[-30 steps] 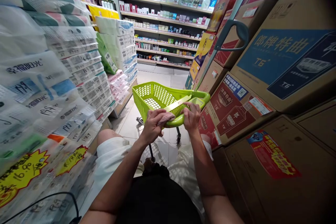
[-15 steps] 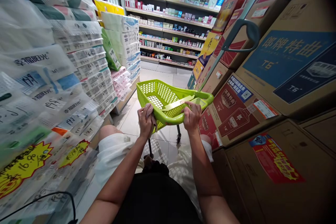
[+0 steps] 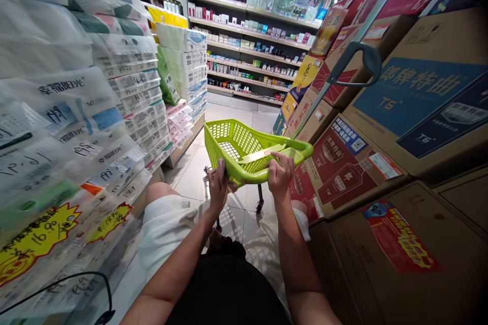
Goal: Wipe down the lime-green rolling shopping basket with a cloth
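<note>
A lime-green plastic shopping basket [image 3: 249, 137] with latticed sides stands tilted in front of me, on wheels, with a long handle [image 3: 354, 63] rising to the right. My left hand [image 3: 216, 190] is closed on a crumpled greyish-pink cloth [image 3: 231, 185], pressed at the basket's near left corner. The cloth is partly hidden by the fingers. My right hand [image 3: 280, 173] grips the near rim on the right side, its fingers wrapped over the edge. A pale green flat bar [image 3: 261, 154] lies across the basket just beyond that hand.
Stacked tissue packs [image 3: 72, 111] crowd the left side. Cardboard boxes [image 3: 385, 244] are piled close on the right. Shelves of small packages [image 3: 259, 33] stand at the back beyond a tiled floor [image 3: 190, 162]. A black cable [image 3: 76, 275] hangs at lower left.
My left hand has shifted slightly right and down with the cloth, along the basket's corner. My right hand keeps its grip. The view has moved a little, and a person at the back left is out of sight.
</note>
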Motion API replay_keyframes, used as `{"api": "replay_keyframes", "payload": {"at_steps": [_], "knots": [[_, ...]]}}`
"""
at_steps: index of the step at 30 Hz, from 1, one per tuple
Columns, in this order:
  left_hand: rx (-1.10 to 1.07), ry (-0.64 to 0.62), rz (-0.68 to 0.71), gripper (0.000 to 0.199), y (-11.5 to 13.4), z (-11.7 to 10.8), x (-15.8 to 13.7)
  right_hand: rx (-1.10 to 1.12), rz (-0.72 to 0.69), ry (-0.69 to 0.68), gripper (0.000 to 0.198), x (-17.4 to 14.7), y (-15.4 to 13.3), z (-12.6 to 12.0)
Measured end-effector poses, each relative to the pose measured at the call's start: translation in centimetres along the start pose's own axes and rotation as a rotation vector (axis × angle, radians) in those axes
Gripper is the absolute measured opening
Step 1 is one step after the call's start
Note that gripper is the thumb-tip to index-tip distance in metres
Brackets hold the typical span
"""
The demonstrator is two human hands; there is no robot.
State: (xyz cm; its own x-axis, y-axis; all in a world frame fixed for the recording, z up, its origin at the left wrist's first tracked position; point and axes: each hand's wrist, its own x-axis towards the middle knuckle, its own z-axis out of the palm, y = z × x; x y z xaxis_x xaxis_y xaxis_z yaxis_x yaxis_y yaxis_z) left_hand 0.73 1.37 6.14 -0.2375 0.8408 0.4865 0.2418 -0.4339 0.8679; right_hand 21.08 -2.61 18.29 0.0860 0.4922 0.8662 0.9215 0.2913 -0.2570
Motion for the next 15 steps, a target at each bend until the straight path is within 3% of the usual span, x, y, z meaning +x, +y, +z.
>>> {"api": "replay_keyframes", "payload": {"at_steps": [4,8,10,15], "knots": [[-0.138,0.027,-0.164,0.045,-0.3,0.3,-1.3,0.006,0.000,0.006,0.039,0.1,0.1,0.3],[-0.112,0.037,0.068,0.047,2.2,0.7,0.0,0.000,0.004,-0.001,0.038,0.3,0.0,0.5],[-0.055,0.037,0.146,0.053,2.1,0.9,0.0,-0.004,0.003,-0.009,0.039,0.3,-0.1,0.6],[0.079,-0.005,0.005,0.067,-0.8,1.3,-2.5,0.005,0.001,-0.012,0.037,0.4,0.0,0.8]]}}
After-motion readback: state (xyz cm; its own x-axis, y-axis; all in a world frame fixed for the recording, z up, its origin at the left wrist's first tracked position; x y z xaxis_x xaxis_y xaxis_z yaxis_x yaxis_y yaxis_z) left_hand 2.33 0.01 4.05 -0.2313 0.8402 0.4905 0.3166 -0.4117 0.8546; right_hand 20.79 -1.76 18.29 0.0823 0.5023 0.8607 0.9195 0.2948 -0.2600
